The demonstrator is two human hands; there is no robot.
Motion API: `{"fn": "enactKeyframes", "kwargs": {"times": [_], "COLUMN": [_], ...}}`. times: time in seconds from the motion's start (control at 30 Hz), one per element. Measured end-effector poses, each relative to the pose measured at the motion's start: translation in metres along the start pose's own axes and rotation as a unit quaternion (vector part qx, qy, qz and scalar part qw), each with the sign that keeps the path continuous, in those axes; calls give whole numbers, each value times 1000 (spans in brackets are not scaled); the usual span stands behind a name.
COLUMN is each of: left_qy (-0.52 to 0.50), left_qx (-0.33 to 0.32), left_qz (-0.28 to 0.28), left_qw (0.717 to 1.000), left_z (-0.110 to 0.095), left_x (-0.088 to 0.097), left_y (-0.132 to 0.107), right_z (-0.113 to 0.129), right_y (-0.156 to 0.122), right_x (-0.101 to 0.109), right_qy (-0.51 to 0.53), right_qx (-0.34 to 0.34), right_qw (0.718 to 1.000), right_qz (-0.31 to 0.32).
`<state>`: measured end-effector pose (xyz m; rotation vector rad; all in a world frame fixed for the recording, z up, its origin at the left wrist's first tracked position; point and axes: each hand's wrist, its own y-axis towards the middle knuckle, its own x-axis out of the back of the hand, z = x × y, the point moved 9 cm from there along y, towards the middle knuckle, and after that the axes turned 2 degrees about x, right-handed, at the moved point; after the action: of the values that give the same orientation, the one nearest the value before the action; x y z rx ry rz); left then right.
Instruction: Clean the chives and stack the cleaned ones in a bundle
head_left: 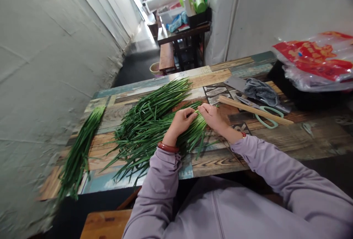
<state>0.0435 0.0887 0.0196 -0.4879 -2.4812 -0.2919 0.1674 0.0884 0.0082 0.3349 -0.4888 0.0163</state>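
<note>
My left hand (pixel 180 122) and right hand (pixel 214 117) meet over the heap of long green chive stalks (pixel 149 121), both pinching stalks lying directly beneath them.

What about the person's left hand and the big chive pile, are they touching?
Touching. The head view shows the left hand lying on the big chive pile, fingers curled on stalks.

Chive heaps (pixel 149 121): two lay left of the scissors (pixel 264 122).
Scissors: one pair.
Cleaver (pixel 235 83): one lay beyond the scissors.
Skewer bundle (pixel 242 106): one.
</note>
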Motion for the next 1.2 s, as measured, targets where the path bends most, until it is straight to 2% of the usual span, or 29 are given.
{"fn": "enactKeyframes", "kwargs": {"times": [0.37, 0.67, 0.73, 0.83, 0.9, 0.97, 1.1, 1.2], "left_qy": [-3, 37, 19, 7, 63, 159, 327, 400], "left_qx": [-3, -1, 8, 45, 67, 82, 89, 102], "left_qz": [1, -19, -42, -124, -155, -148, -78, -68], "left_qw": [1000, 999, 999, 991, 984, 973, 938, 908], "left_z": [8, 4, 7, 22, 31, 38, 49, 51], "left_x": [-6, 0, 7, 36, 56, 69, 70, 67], "left_y": [-1, -3, -2, 2, 7, 15, 30, 35], "right_z": [-11, -15, -18, -20, -22, -24, -24, -24], "right_y": [-6, 0, 2, 3, 4, 4, 3, 3], "right_x": [-3, -8, -11, -14, -14, -15, -16, -16], "right_qy": [-13, 58, 48, 40, 37, 37, 37, 34], "right_qx": [4, -2, 0, 5, 2, 0, 1, 3], "right_qw": [1000, 998, 999, 999, 999, 999, 999, 999], "right_qz": [-20, -3, -3, 1, -2, -4, -10, -4]}}
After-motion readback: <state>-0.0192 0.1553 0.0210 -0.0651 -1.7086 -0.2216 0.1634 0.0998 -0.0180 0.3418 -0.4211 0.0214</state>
